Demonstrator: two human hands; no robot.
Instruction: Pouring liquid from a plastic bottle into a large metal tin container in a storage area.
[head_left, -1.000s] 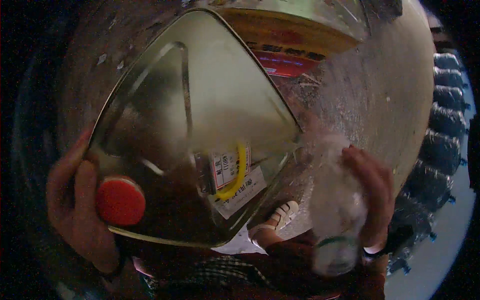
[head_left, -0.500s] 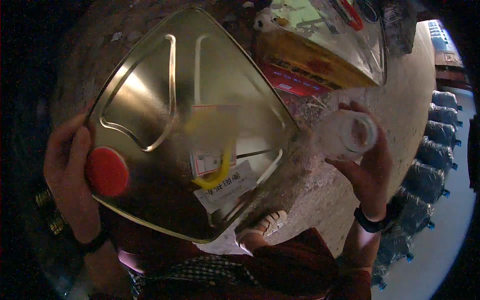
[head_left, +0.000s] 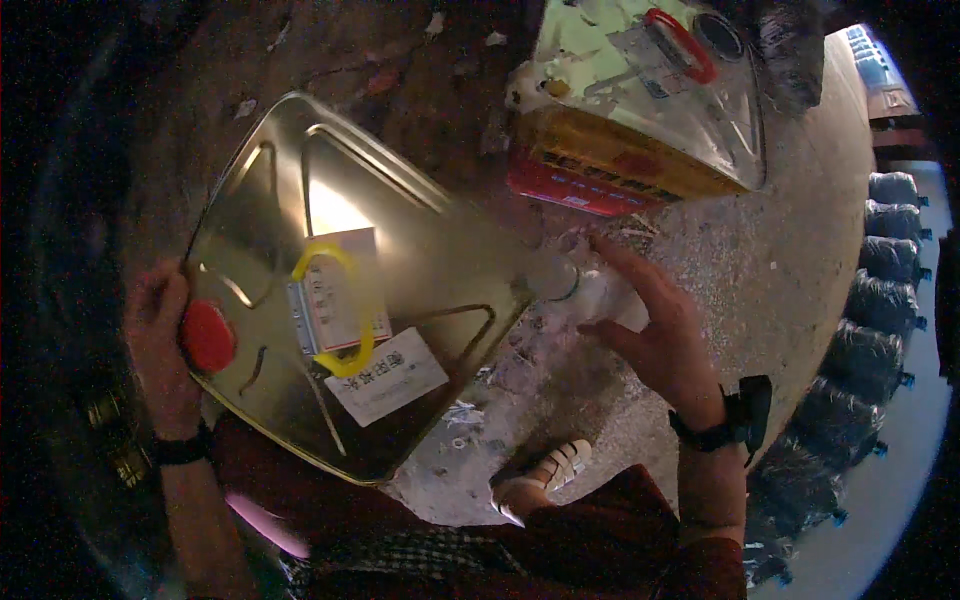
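Observation:
A large gold metal tin (head_left: 430, 270) tilts in front of me, its top face toward me. That face bears a red round cap (head_left: 209, 336), a yellow carrying handle (head_left: 365, 345) and white paper labels (head_left: 390, 378). My left hand (head_left: 160, 325) grips the tin's left edge beside the cap. At the tin's right corner my right hand (head_left: 655, 325) has thumb and fingers curved around a clear round thing (head_left: 553, 276). That thing is see-through and blurred; I cannot tell whether it is a cup or a roll of tape.
Beyond the right hand stands another tin (head_left: 640, 160), yellow and red on its side, with a red handle on top. Along the right side runs a row of dark, plastic-wrapped things (head_left: 860, 340). Scraps lie on the rough floor (head_left: 790, 240). My sandalled foot (head_left: 545, 475) is below.
The tin has turned and dropped lower, its top corner moving left. My right hand has brought the clear round thing leftward to the tin's corner. The left hand keeps its hold.

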